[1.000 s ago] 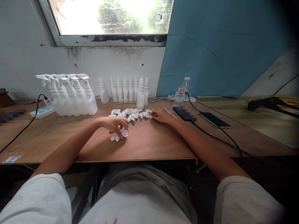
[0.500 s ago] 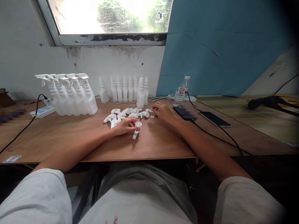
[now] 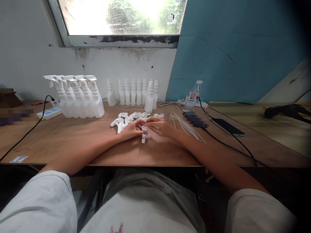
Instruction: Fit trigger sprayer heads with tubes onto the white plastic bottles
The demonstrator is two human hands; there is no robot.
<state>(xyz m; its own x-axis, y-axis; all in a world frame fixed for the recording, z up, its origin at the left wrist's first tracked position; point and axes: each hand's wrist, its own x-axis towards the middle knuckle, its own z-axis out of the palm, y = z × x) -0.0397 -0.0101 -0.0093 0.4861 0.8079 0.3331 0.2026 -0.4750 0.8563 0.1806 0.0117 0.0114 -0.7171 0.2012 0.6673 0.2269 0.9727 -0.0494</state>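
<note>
My left hand [image 3: 131,130] is closed around a white trigger spray head [image 3: 143,139], its round collar facing up and its trigger end pointing down toward me. Over the collar's opening, the fingers of my right hand [image 3: 162,127] are pressed together; whatever they pinch is too small to make out. Just behind my hands lies a loose pile of white spray heads [image 3: 120,120], partly hidden by my left fingers. A few flat white rings [image 3: 159,115] rest on the table beyond my right hand.
Thin white tubes [image 3: 187,126] lie right of my right forearm, near a phone [image 3: 227,126] with cables. At the back stand several white bottles without heads [image 3: 133,94], bottles with spray heads [image 3: 80,100] at left, and a water bottle [image 3: 191,97].
My right hand has come from the white rings toward me and left, to the collar of the spray head in my left hand. The thin tubes it covered now show. The view has shifted slightly left.
</note>
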